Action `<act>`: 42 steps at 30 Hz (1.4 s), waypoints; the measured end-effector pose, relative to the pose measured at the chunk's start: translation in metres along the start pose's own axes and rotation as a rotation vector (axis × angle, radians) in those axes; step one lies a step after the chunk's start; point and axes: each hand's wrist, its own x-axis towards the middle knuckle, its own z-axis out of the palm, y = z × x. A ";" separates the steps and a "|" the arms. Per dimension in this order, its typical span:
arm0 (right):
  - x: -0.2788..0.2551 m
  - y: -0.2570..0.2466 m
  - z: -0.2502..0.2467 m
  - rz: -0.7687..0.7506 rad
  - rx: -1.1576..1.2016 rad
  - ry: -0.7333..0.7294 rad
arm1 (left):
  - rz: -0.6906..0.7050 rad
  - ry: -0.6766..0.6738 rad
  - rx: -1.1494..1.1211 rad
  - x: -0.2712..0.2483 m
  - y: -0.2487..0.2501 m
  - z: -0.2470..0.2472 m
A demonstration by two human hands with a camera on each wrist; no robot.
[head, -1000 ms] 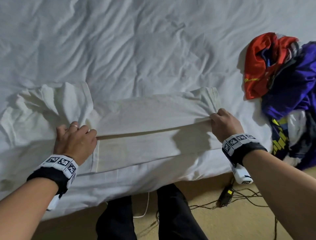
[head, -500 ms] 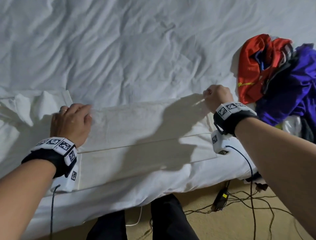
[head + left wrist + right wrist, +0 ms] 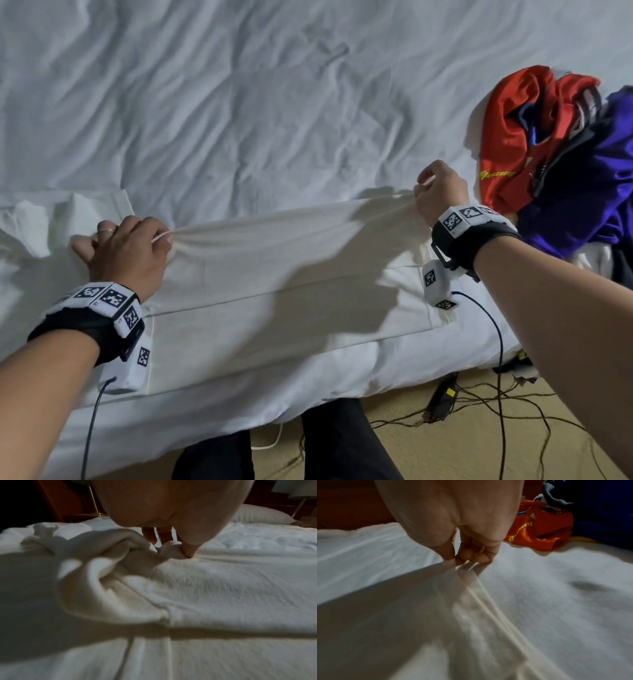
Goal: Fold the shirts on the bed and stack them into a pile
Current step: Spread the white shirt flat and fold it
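A white shirt (image 3: 281,274) lies spread along the near edge of the bed, partly folded lengthwise. My left hand (image 3: 130,250) pinches its far fold edge at the left end, next to the bunched sleeve (image 3: 51,219). My right hand (image 3: 438,195) pinches the same edge at the right end and lifts it slightly, so the cloth is taut between the hands. The left wrist view shows the thumb pressing a bunch of the white shirt (image 3: 171,550). In the right wrist view the fingertips (image 3: 452,559) pinch the white shirt (image 3: 402,601) at its edge.
A heap of unfolded shirts lies at the right of the bed: a red one (image 3: 513,137) and a purple one (image 3: 589,192). The white duvet (image 3: 239,102) stretches beyond. Cables (image 3: 479,404) and my legs (image 3: 342,445) are on the floor below the bed edge.
Both hands have carried the shirt's edge away from me, up the bed, unfolding the cloth wider. The right hand has risen a little off the bed.
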 end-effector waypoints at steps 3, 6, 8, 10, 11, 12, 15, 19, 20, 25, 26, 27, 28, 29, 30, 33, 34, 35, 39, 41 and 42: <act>-0.011 -0.001 0.008 -0.197 -0.135 0.063 | -0.003 0.065 -0.019 -0.011 0.008 0.000; -0.041 -0.014 0.016 -0.434 -0.234 0.204 | 0.105 0.056 -0.030 -0.036 0.019 0.001; -0.078 -0.026 0.032 -0.622 -0.258 0.203 | 0.220 -0.036 0.034 -0.060 0.022 0.010; -0.118 -0.039 0.056 -0.756 -0.300 0.042 | 0.260 -0.141 0.097 -0.078 0.020 0.024; -0.134 -0.044 0.068 -0.771 -0.342 -0.063 | 0.244 -0.187 0.112 -0.084 0.017 0.032; -0.145 -0.045 0.078 -0.763 -0.399 -0.144 | 0.218 -0.210 0.113 -0.088 0.014 0.039; -0.147 -0.024 0.091 -0.663 -0.541 -0.247 | 0.147 -0.204 0.105 -0.092 0.010 0.052; -0.129 0.030 0.066 -0.529 -0.602 -0.252 | 0.110 -0.196 0.074 -0.092 0.012 0.058; -0.124 0.040 0.058 -0.483 -0.608 -0.249 | 0.107 -0.194 0.071 -0.092 0.012 0.060; -0.122 0.043 0.048 -0.383 -0.606 -0.170 | 0.120 -0.166 0.076 -0.093 0.012 0.061; -0.129 0.035 0.052 -0.419 -0.585 -0.144 | 0.121 -0.161 0.072 -0.094 0.012 0.061; -0.137 0.024 0.059 -0.482 -0.562 -0.142 | 0.121 -0.161 0.070 -0.094 0.012 0.061; -0.148 0.012 0.068 -0.568 -0.552 -0.168 | 0.122 -0.161 0.070 -0.094 0.012 0.061; -0.158 0.002 0.079 -0.660 -0.556 -0.212 | 0.123 -0.161 0.069 -0.094 0.012 0.061; -0.167 -0.004 0.088 -0.731 -0.570 -0.257 | 0.126 -0.160 0.068 -0.095 0.011 0.061; -0.165 0.006 0.088 -0.686 -0.560 -0.307 | 0.134 -0.180 0.067 -0.096 0.009 0.060; -0.159 0.018 0.082 -0.604 -0.549 -0.291 | 0.133 -0.182 0.061 -0.097 0.009 0.059; -0.152 0.031 0.074 -0.525 -0.553 -0.265 | 0.130 -0.182 0.054 -0.098 0.008 0.059; -0.134 0.054 0.048 -0.384 -0.669 -0.244 | 0.133 -0.241 0.046 -0.096 0.009 0.056; -0.135 0.040 0.047 -0.357 -0.693 -0.246 | 0.149 -0.252 0.027 -0.096 0.009 0.051; -0.138 0.028 0.049 -0.356 -0.682 -0.229 | 0.173 -0.217 0.001 -0.097 0.009 0.046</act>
